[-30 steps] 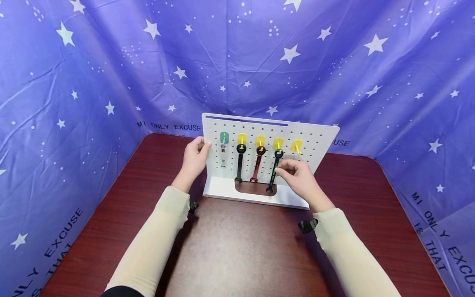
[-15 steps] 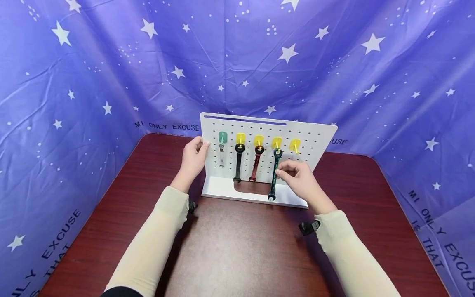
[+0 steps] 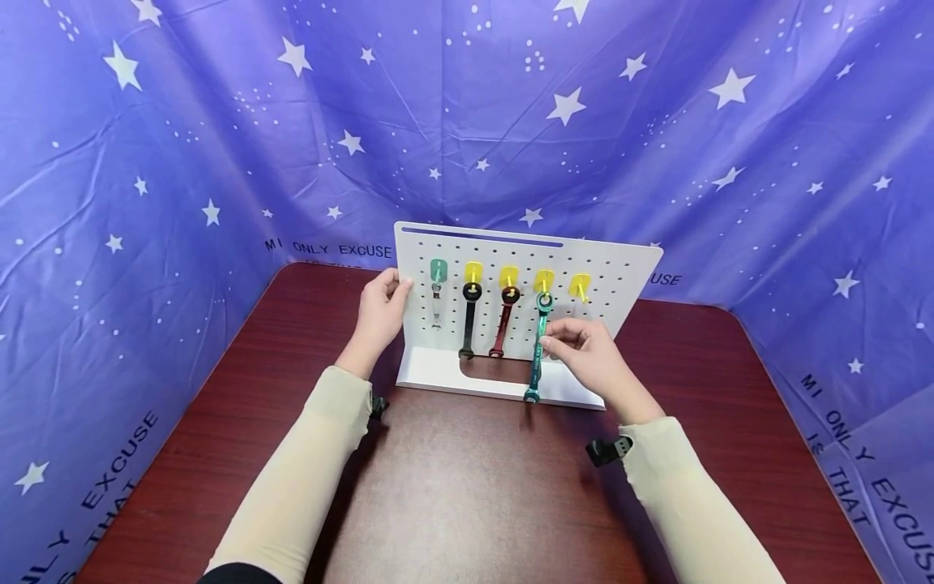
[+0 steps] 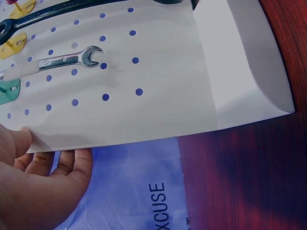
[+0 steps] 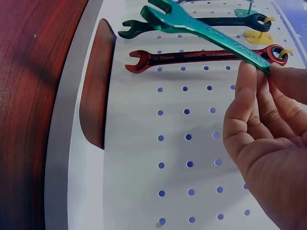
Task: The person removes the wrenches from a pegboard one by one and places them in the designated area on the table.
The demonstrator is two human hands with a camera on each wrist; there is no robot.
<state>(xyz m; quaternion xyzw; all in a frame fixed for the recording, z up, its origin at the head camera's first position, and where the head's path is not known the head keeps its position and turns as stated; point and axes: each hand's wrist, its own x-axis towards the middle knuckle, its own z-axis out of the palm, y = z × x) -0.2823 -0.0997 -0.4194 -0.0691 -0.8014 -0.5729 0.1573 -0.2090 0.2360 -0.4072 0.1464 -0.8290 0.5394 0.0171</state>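
Note:
My right hand (image 3: 589,357) pinches a green combination wrench (image 3: 536,367) by its shank, between thumb and fingertips. The wrench's ring end overlaps the tip of the fourth yellow hook (image 3: 544,280) in the head view, while its open end tilts out from the board. With my left hand (image 3: 381,312) I grip the left edge of a white pegboard (image 4: 168,115), thumb in front and fingers behind. Hanging from hooks are a small silver wrench (image 4: 62,61), a black wrench (image 3: 470,324) and a red wrench (image 5: 187,57).
Farthest right on the board is a bare yellow hook (image 3: 581,287). The silver wrench's hook has a green backing (image 3: 438,270). The board's base (image 3: 430,373) has a cutout and stands on a dark red wooden table (image 3: 452,487). Blue star-patterned cloth (image 3: 467,105) surrounds the table.
The green wrench's lower end has swung outward from the board, toward me, and its ring has dropped slightly at the hook. The left hand keeps its hold on the board's edge.

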